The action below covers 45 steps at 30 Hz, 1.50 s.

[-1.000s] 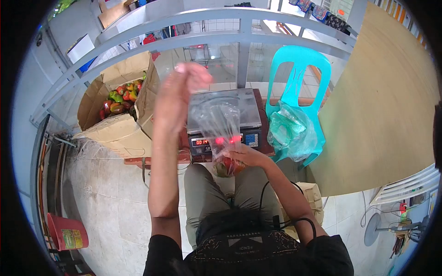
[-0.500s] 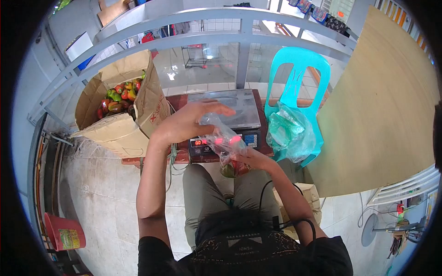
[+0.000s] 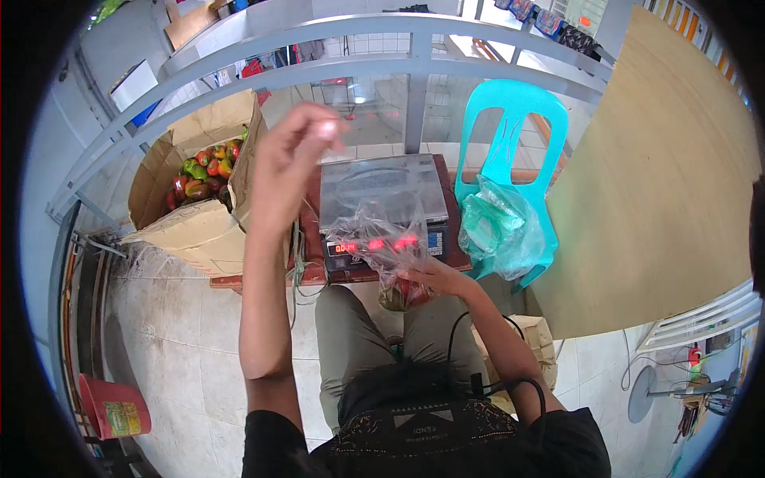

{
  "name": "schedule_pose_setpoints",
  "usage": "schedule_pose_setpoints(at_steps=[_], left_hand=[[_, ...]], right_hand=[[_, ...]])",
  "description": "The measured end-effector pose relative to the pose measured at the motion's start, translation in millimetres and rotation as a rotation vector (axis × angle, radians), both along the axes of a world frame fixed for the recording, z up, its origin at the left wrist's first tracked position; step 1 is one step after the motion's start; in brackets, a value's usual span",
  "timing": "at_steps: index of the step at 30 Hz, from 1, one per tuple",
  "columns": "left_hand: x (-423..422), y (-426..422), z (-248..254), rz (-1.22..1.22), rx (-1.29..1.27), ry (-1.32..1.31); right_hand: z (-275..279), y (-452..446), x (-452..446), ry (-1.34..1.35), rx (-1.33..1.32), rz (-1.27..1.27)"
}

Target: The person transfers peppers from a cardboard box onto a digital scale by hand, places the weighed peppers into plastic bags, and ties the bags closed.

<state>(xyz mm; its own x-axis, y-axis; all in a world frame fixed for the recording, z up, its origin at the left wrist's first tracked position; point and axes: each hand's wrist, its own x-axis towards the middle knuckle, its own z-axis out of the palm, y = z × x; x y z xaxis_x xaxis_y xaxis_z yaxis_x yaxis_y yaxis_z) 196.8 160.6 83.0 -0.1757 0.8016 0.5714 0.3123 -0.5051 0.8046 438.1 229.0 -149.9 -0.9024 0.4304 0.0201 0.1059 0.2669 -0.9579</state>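
Observation:
My right hand (image 3: 434, 277) is closed on a clear plastic bag (image 3: 390, 227) with red and green peppers (image 3: 402, 296) in its bottom. The peppers hang over my lap, just in front of the scale (image 3: 382, 191). The bag's loose upper part spreads over the scale's lit red display. Raised in the air left of the scale, my left hand (image 3: 299, 151) is near the cardboard box (image 3: 191, 231). Its fingers look curled but are blurred, and no object shows in them. Inside the box lie several red, green and orange peppers (image 3: 209, 169).
A turquoise plastic chair (image 3: 516, 135) at the right bears a bundle of plastic bags (image 3: 498, 227). A large wooden board (image 3: 653, 191) leans beyond it. Grey railings (image 3: 418, 95) run behind the scale. A red bin (image 3: 115, 406) stands at lower left.
My left hand has let go of the plastic bag and moved up and left, toward the box. The bag's top has dropped loosely over the scale. My right hand stays on the bag.

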Motion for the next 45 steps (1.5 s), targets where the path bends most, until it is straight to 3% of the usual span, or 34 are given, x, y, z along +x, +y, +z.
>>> schedule_pose_setpoints(at_steps=[3, 5, 8, 10, 11, 14, 18, 20, 21, 23, 26, 29, 30, 32, 35, 36, 39, 41, 45], left_hand=[[-19, -10, -31, 0.015, 0.049, -0.233], [-27, -17, -88, -0.048, 0.034, -0.304], [-13, -29, -175, -0.237, -0.406, -0.089], [11, -24, -220, -0.327, -0.641, 0.04], [31, -22, -215, -0.4, -0.542, 0.004], [42, -11, -221, -0.392, -0.59, -0.051], [59, -9, -207, -0.39, -0.597, -0.081], [49, -2, -237, -0.285, -0.672, 0.104], [44, 3, -256, -0.231, -0.707, 0.197], [41, 9, -286, -0.281, -0.665, 0.035], [54, 22, -328, -0.113, -0.369, -0.136], [60, 15, -294, -0.218, -0.356, -0.399], [61, 7, -273, -0.318, -0.423, -0.511], [57, -3, -254, -0.395, -0.487, -0.461], [51, -9, -242, -0.387, -0.581, -0.401], [50, -9, -240, -0.368, -0.61, -0.381], [48, 2, -253, -0.287, -0.301, -0.109], [46, -4, -251, -0.277, -0.361, -0.154], [47, -11, -242, -0.203, -0.359, -0.366]], right_hand=[[14, 0, 2, 0.046, -0.024, -0.024], [4, 7, 2, 0.06, -0.066, -0.077], [30, 1, -3, 0.085, -0.157, -0.147], [16, 6, -19, 0.266, 0.019, -0.15], [10, 8, -26, 0.357, 0.108, -0.154], [12, 10, -33, 0.298, 0.839, -0.329], [30, 19, -33, -0.005, 0.846, -0.297], [46, 20, -38, -0.205, 0.898, -0.153], [38, 29, -43, -0.101, 0.848, -0.121], [16, 46, -53, 0.102, 0.74, -0.06], [26, 38, -63, 0.225, 0.466, -0.015], [30, 35, -69, 0.255, 0.205, -0.048], [35, 30, -67, 0.254, -0.069, -0.167], [51, 17, -64, 0.243, -0.62, -0.39], [19, 46, -60, 0.487, -0.963, -0.205], [27, 43, -58, 0.481, -0.932, -0.231], [53, 37, -52, 0.487, -0.861, -0.276], [57, 47, -45, 0.527, -0.835, -0.268], [88, 43, -24, 0.544, -0.35, -0.435]])
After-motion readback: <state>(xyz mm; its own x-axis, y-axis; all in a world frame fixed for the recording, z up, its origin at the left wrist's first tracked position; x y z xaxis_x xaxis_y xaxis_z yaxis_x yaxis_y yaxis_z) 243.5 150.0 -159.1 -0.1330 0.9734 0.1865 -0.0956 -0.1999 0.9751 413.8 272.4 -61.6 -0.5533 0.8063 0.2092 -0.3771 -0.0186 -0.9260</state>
